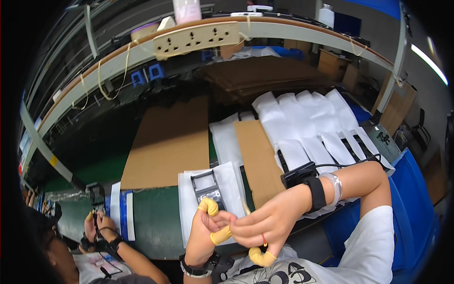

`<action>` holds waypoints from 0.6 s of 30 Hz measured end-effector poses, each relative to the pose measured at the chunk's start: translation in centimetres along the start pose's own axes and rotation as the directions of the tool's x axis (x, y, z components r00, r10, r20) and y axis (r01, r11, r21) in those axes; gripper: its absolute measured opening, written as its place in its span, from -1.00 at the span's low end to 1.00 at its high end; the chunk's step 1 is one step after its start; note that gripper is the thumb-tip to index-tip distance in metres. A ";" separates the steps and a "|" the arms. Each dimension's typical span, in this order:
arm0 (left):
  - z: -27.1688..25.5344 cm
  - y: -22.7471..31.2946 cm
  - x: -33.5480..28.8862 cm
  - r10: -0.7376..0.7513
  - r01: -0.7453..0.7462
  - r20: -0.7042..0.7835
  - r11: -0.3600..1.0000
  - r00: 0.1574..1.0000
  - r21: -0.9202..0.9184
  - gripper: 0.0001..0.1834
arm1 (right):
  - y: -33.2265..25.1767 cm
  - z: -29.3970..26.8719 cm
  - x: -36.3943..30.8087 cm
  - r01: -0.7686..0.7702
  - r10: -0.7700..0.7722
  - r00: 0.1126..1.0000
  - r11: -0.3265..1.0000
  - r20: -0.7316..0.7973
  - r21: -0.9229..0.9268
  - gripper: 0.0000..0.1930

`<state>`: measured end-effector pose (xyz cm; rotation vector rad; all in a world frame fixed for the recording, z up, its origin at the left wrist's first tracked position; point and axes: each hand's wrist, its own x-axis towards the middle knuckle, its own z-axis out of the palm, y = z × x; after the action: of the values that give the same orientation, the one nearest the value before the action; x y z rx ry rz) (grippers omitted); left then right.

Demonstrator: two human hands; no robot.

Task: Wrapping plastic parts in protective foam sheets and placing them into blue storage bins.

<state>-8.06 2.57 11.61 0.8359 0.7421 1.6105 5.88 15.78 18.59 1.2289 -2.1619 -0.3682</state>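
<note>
Both hands meet over the near edge of the green bench, with yellow finger cots on some digits. My left hand (208,228) has its fingers curled in toward my right hand (267,222); its cotted thumb and forefinger stand apart. My right hand's fingers are pressed together at the left fingertips, and its cotted thumb bends below. Whatever lies between the fingers is hidden. Just beyond the left hand, a black rectangular frame part (205,193) with an open upper window lies on white foam sheets (187,203). The left hand partly covers its lower end.
A brown cardboard sheet (168,146) and a narrower cardboard strip (257,156) lie farther back. White foam sleeves (302,118) with dark parts fill the right side. A blue bin (406,199) stands at right, a power strip (198,40) overhead. Another person's hands (99,225) work at left.
</note>
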 end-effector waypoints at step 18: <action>1.4 0.7 -1.9 0.081 -0.041 -0.291 0.989 0.953 0.140 -0.54 | 14.9 -10.7 -10.7 -0.861 0.803 0.050 0.335 -0.593 0.382 -0.60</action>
<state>-7.01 0.67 12.72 0.7246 1.0539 1.7795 6.64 33.39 30.47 -0.2130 -1.6859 0.5087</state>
